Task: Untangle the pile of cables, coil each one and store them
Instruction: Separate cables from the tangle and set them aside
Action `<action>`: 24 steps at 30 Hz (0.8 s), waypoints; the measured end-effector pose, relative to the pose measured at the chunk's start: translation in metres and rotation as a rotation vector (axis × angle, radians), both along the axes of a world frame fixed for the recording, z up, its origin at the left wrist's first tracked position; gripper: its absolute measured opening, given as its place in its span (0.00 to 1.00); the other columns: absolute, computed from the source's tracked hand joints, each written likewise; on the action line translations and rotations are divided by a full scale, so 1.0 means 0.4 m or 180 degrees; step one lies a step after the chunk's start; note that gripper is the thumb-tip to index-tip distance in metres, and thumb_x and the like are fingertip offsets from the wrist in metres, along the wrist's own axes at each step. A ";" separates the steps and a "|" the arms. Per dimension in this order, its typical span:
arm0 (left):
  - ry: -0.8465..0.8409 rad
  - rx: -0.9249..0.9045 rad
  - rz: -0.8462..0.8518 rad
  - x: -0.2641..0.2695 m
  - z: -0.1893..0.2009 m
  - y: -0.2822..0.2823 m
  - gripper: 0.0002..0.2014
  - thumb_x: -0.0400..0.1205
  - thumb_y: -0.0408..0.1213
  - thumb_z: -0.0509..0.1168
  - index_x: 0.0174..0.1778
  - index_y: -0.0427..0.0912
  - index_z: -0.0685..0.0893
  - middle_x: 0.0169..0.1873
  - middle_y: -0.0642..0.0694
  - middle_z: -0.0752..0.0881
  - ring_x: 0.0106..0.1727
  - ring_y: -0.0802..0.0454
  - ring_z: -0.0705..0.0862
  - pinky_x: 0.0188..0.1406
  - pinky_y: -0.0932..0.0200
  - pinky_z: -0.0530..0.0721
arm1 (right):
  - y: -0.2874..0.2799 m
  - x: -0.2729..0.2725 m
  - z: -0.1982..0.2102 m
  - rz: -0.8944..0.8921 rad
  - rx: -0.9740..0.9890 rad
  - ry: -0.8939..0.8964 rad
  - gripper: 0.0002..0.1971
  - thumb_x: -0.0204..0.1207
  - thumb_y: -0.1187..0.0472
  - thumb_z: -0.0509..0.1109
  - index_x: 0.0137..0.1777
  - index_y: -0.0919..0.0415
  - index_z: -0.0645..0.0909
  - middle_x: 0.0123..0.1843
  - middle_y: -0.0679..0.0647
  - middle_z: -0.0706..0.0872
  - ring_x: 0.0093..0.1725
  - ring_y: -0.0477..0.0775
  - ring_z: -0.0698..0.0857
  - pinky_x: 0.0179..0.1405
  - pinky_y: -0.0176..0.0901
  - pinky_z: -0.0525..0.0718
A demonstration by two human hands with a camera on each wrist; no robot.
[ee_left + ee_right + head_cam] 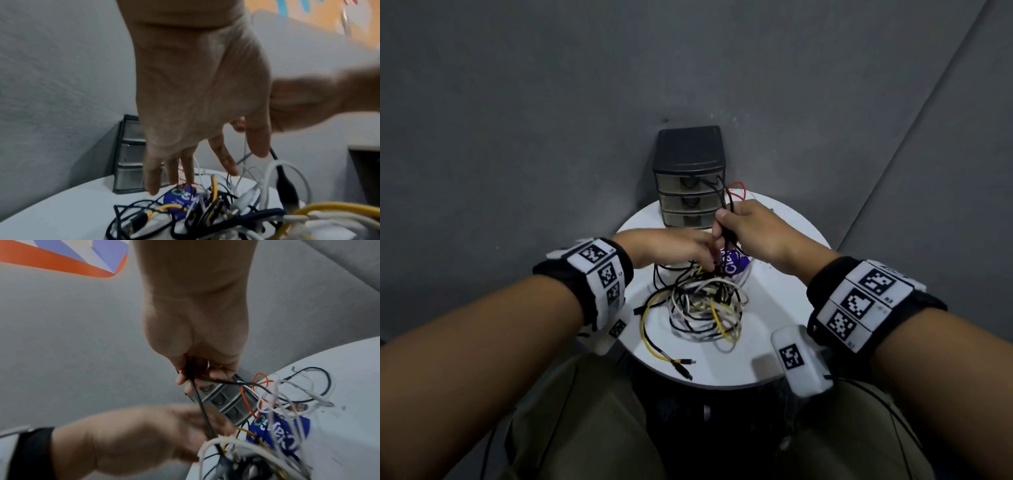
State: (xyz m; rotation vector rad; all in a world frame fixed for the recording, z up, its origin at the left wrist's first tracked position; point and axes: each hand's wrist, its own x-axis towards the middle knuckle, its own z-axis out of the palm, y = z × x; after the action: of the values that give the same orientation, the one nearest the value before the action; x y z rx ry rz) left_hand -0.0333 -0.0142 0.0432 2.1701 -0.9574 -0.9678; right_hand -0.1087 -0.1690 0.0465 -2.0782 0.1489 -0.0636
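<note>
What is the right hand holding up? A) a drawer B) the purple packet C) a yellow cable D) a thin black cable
D: the right hand grips a thin black cable lifted from the tangled pile of cables on the round white table.

Purple packet: white lettering, partly hidden, reads "Cle…"; rest illegible.

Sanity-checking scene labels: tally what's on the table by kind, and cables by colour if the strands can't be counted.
Drawer unit: 1 (3 drawers)
Purple packet: 1
Cable pile: 1, strands too tangled to count
Cable colours: 4 (black cable, white cable, yellow cable, red cable)
Total: 3 things on the round table
</note>
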 end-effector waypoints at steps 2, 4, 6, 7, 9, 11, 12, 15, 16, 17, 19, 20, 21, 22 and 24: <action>-0.0227 0.0618 -0.0375 -0.012 -0.023 -0.002 0.15 0.84 0.41 0.71 0.67 0.46 0.82 0.65 0.49 0.81 0.66 0.52 0.77 0.54 0.66 0.73 | -0.002 0.016 0.011 -0.0170 0.0007 -0.0122 0.20 0.90 0.60 0.56 0.38 0.61 0.81 0.32 0.58 0.86 0.25 0.47 0.78 0.25 0.35 0.73; -0.0338 0.0899 -0.0662 -0.017 -0.046 -0.006 0.18 0.84 0.42 0.72 0.69 0.46 0.80 0.61 0.49 0.81 0.58 0.54 0.79 0.45 0.70 0.74 | -0.011 0.035 0.031 -0.0468 -0.0071 -0.0348 0.19 0.90 0.58 0.56 0.38 0.57 0.81 0.32 0.57 0.87 0.26 0.49 0.78 0.28 0.42 0.74; -0.0447 0.1011 -0.0734 -0.015 -0.062 -0.012 0.17 0.84 0.42 0.71 0.69 0.45 0.80 0.50 0.54 0.80 0.45 0.60 0.77 0.33 0.70 0.73 | -0.032 0.049 0.064 -0.0744 -0.0125 -0.0546 0.19 0.90 0.57 0.56 0.38 0.55 0.79 0.31 0.54 0.86 0.23 0.45 0.76 0.25 0.38 0.73; -0.0527 0.1063 -0.0773 -0.014 -0.064 -0.015 0.16 0.85 0.41 0.71 0.68 0.45 0.81 0.46 0.55 0.79 0.41 0.61 0.76 0.28 0.71 0.72 | -0.044 0.054 0.083 -0.0803 -0.0188 -0.0618 0.19 0.90 0.56 0.55 0.38 0.55 0.79 0.30 0.53 0.86 0.24 0.44 0.76 0.25 0.37 0.73; -0.0641 0.1167 -0.0948 -0.015 -0.059 -0.019 0.15 0.85 0.40 0.70 0.67 0.42 0.82 0.46 0.52 0.81 0.39 0.59 0.76 0.25 0.75 0.71 | -0.067 0.062 0.120 -0.0694 -0.0484 -0.0567 0.19 0.91 0.57 0.54 0.38 0.55 0.78 0.31 0.53 0.85 0.29 0.49 0.79 0.29 0.41 0.74; -0.0635 0.1105 -0.0905 -0.007 -0.058 -0.020 0.16 0.85 0.40 0.71 0.67 0.42 0.81 0.54 0.48 0.82 0.46 0.55 0.78 0.35 0.73 0.76 | -0.087 0.069 0.150 -0.0499 -0.0781 -0.0466 0.19 0.91 0.58 0.53 0.38 0.56 0.77 0.32 0.56 0.85 0.33 0.54 0.81 0.32 0.42 0.75; -0.0654 0.0951 -0.0743 0.002 -0.059 -0.020 0.17 0.84 0.41 0.72 0.67 0.45 0.80 0.58 0.47 0.82 0.50 0.52 0.80 0.44 0.67 0.78 | -0.100 0.075 0.165 -0.0496 -0.0849 -0.0472 0.19 0.91 0.59 0.53 0.38 0.56 0.77 0.32 0.58 0.84 0.32 0.56 0.82 0.30 0.40 0.76; -0.0747 0.0288 0.0356 0.041 -0.060 -0.018 0.19 0.81 0.45 0.74 0.64 0.49 0.75 0.60 0.41 0.86 0.52 0.46 0.83 0.48 0.52 0.80 | -0.136 0.090 0.209 -0.0716 -0.0793 -0.0681 0.18 0.92 0.59 0.52 0.40 0.55 0.75 0.29 0.56 0.77 0.27 0.55 0.81 0.24 0.38 0.76; -0.0801 0.0147 0.0688 0.052 -0.061 -0.017 0.20 0.82 0.46 0.73 0.64 0.49 0.74 0.60 0.41 0.86 0.53 0.45 0.85 0.49 0.50 0.81 | -0.146 0.094 0.218 -0.0758 -0.0810 -0.0757 0.17 0.92 0.59 0.52 0.41 0.55 0.75 0.29 0.55 0.75 0.26 0.55 0.79 0.24 0.38 0.76; -0.0838 0.0128 0.0851 0.059 -0.063 -0.017 0.22 0.82 0.46 0.73 0.68 0.48 0.73 0.63 0.42 0.85 0.58 0.43 0.85 0.53 0.49 0.83 | -0.154 0.096 0.220 -0.0756 -0.0846 -0.0760 0.17 0.92 0.60 0.52 0.41 0.55 0.74 0.30 0.54 0.73 0.26 0.54 0.78 0.23 0.38 0.76; -0.0870 0.0433 0.0713 0.067 -0.081 -0.017 0.33 0.81 0.50 0.74 0.79 0.49 0.68 0.75 0.41 0.76 0.73 0.41 0.79 0.67 0.48 0.80 | -0.166 0.102 0.213 -0.0642 -0.0880 -0.0638 0.18 0.92 0.60 0.52 0.40 0.54 0.74 0.30 0.54 0.72 0.26 0.54 0.76 0.26 0.40 0.75; -0.0856 0.0701 0.0534 0.070 -0.095 -0.018 0.39 0.81 0.53 0.73 0.85 0.51 0.63 0.80 0.40 0.70 0.78 0.40 0.74 0.73 0.48 0.77 | -0.169 0.106 0.202 -0.0597 -0.0867 -0.0562 0.18 0.92 0.59 0.52 0.39 0.53 0.74 0.31 0.53 0.72 0.27 0.54 0.76 0.28 0.43 0.75; -0.0781 0.0947 0.0384 0.075 -0.113 -0.018 0.43 0.81 0.56 0.72 0.88 0.53 0.57 0.83 0.39 0.65 0.80 0.40 0.71 0.77 0.47 0.73 | -0.171 0.109 0.192 -0.0595 -0.0869 -0.0527 0.18 0.91 0.59 0.53 0.39 0.52 0.74 0.32 0.53 0.73 0.28 0.54 0.75 0.32 0.45 0.75; -0.0657 0.1095 0.0279 0.079 -0.127 -0.020 0.45 0.81 0.57 0.71 0.89 0.55 0.53 0.86 0.41 0.62 0.83 0.40 0.67 0.80 0.47 0.70 | -0.173 0.116 0.176 -0.0654 -0.0893 -0.0532 0.17 0.91 0.59 0.53 0.40 0.51 0.75 0.33 0.51 0.74 0.30 0.53 0.75 0.37 0.46 0.75; -0.0333 0.1122 0.0190 0.082 -0.144 -0.023 0.47 0.81 0.61 0.69 0.90 0.56 0.49 0.89 0.47 0.57 0.87 0.46 0.61 0.84 0.49 0.63 | -0.173 0.125 0.138 -0.0911 -0.0989 -0.0615 0.15 0.91 0.59 0.52 0.46 0.54 0.77 0.40 0.51 0.79 0.38 0.53 0.78 0.45 0.45 0.74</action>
State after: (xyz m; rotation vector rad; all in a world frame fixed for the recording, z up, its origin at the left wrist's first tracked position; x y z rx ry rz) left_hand -0.0003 -0.0236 -0.0142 2.5476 -0.8109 -1.0682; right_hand -0.0588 -0.2381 0.1016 -2.3303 0.3347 -0.4874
